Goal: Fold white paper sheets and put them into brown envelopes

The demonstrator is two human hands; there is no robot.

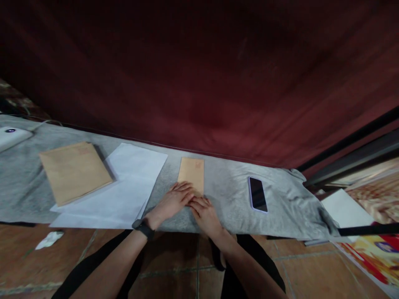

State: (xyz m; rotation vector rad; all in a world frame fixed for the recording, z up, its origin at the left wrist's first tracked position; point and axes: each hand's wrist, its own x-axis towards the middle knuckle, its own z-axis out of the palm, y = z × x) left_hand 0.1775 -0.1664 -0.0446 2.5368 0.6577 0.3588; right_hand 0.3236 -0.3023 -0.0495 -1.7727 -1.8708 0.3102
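Observation:
A narrow brown envelope (191, 170) with faint red print near its top right lies on the grey cloth in front of me. Across its lower part rests my left hand (177, 197), fingers stretched out flat and holding nothing. My right hand (204, 211) presses on the near end, its fingers slightly bent and touching the left fingertips. Both hands cover the envelope's lower edge. To the left, a stack of larger brown envelopes (75, 172) sits partly on white paper sheets (134, 178).
A phone (258, 194) in a pale purple case lies right of my hands on the cloth-covered bench (227, 178). A white device (14, 137) with a cable is at far left. Behind hangs a dark red curtain (199, 83). Black bars (368, 229) cross the right side.

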